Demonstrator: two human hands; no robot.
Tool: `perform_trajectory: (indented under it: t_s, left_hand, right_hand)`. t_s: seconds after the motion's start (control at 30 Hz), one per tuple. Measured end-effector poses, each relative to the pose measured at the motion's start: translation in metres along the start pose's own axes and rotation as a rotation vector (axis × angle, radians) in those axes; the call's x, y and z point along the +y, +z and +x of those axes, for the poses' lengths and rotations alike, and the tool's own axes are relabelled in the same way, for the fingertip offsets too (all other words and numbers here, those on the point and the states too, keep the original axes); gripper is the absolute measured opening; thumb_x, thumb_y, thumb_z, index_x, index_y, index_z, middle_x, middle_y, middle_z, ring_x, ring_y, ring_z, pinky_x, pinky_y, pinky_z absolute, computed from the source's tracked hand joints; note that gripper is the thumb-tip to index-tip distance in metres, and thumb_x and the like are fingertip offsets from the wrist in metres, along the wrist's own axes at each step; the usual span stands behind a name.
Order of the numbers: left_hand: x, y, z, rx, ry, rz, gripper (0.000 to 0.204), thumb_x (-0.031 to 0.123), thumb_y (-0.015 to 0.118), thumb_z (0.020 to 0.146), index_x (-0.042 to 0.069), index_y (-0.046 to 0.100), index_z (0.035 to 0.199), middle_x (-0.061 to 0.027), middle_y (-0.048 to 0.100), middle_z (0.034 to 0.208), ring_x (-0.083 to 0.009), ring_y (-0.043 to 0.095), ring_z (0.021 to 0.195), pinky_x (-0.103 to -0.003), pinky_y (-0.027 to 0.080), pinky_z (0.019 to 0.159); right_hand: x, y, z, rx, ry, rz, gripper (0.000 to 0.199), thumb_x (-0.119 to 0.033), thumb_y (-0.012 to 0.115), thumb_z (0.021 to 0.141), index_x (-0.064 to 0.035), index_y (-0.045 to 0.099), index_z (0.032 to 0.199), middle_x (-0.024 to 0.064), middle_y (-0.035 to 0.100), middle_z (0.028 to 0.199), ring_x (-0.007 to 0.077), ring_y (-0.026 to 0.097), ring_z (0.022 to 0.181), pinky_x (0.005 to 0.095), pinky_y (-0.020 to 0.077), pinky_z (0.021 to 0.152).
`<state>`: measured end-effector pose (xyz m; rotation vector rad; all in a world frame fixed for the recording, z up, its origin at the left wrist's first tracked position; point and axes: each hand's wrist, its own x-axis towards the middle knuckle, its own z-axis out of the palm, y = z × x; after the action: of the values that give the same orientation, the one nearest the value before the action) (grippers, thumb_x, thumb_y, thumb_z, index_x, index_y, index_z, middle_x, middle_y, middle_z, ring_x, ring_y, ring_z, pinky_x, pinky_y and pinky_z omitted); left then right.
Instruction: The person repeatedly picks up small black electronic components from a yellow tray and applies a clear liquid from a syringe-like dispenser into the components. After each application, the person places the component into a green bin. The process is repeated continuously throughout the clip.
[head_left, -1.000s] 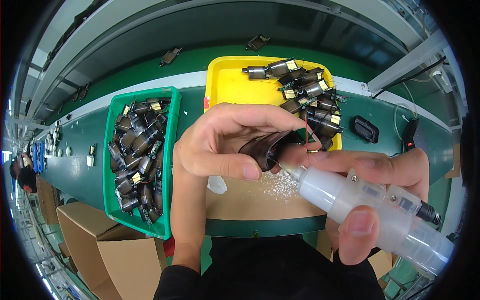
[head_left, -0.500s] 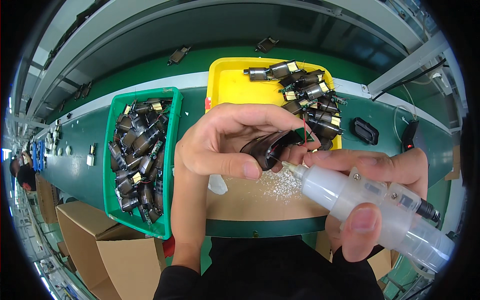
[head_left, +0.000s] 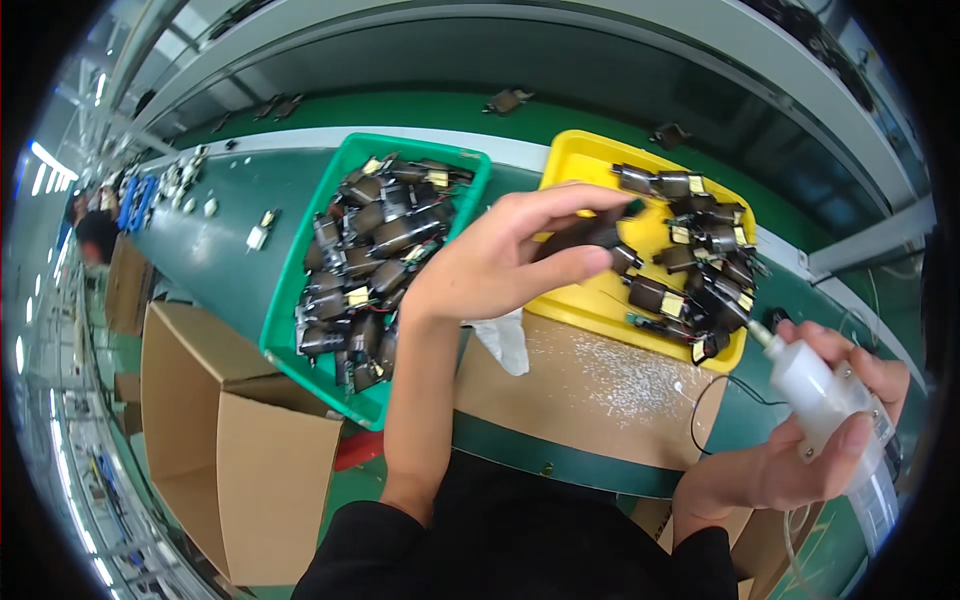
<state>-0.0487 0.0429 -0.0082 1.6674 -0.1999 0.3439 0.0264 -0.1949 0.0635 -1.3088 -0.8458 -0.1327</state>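
My left hand (head_left: 480, 262) is closed round a dark plastic housing (head_left: 590, 236), blurred by motion, above the left part of the yellow tray (head_left: 572, 302). Several similar dark housings with pale yellow labels, boards and thin wires lie heaped in the tray's right side. Off to the right, my right hand (head_left: 795, 465) grips a translucent white glue dispenser (head_left: 815, 385). Its narrow nozzle points up and left, near the tray's right edge and apart from the held housing. Fingers cover much of that housing.
A green bin (head_left: 275, 335) full of similar housings stands left of my left forearm. White crumbs (head_left: 640, 385) and a crumpled white cloth (head_left: 503, 345) lie on a brown board (head_left: 560, 395). An open cardboard box (head_left: 270, 490) is at lower left. A black cable (head_left: 697, 410) curls near the board.
My hands have moved apart: the left has carried the housing over the yellow tray, the right has drawn the dispenser away to the right. The whole view has turned and shifted.
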Motion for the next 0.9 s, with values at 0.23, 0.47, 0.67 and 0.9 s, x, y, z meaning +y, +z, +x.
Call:
perform_trajectory:
  t_s: [0.23, 0.47, 0.67, 0.9]
  left_hand:
    - [0.030, -0.047, -0.094, 0.697, -0.330, 1.233, 0.040, 0.008, 0.058, 0.078, 0.006, 0.050, 0.118, -0.0097, 0.053, 0.107, -0.0218, 0.051, 0.098, -0.033, 0.040, 0.085]
    - [-0.029, -0.019, 0.047, 0.472, -0.094, 0.933, 0.029, 0.009, 0.054, 0.081, 0.007, 0.056, 0.109, -0.0096, 0.060, 0.095, -0.0191, 0.057, 0.089, -0.032, 0.045, 0.078]
    - [-0.133, 0.042, 0.219, 0.085, -0.327, 1.080, 0.034, 0.029, 0.059, 0.078, 0.006, 0.059, 0.104, -0.0170, 0.061, 0.096, -0.0331, 0.057, 0.094, -0.041, 0.045, 0.083]
    - [-0.215, 0.057, 0.283, 0.070, -0.404, 1.292, 0.051, 0.026, 0.060, 0.074, 0.001, 0.044, 0.115, -0.0198, 0.053, 0.112, -0.0327, 0.052, 0.104, -0.039, 0.043, 0.088]
  right_hand:
    - [0.003, -0.026, 0.015, 0.041, 0.052, -0.281, 0.034, -0.028, 0.045, 0.085, 0.0013, 0.048, 0.101, 0.0233, 0.060, 0.091, 0.0228, 0.057, 0.082, 0.0287, 0.0435, 0.077]
    - [0.005, -0.025, 0.029, 0.150, 0.003, -0.444, 0.028, -0.024, 0.046, 0.085, 0.0012, 0.049, 0.098, 0.0190, 0.063, 0.085, 0.0169, 0.057, 0.074, 0.0254, 0.0440, 0.072]
    - [0.006, -0.032, 0.037, 0.184, 0.091, -0.513, 0.026, -0.025, 0.050, 0.082, 0.0000, 0.052, 0.091, 0.0163, 0.064, 0.082, 0.0139, 0.057, 0.072, 0.0221, 0.0430, 0.068]
    - [0.015, -0.036, 0.044, 0.336, 0.142, -0.356, 0.032, -0.026, 0.063, 0.072, 0.0014, 0.052, 0.085, 0.0166, 0.063, 0.077, 0.0153, 0.058, 0.066, 0.0229, 0.0451, 0.065]
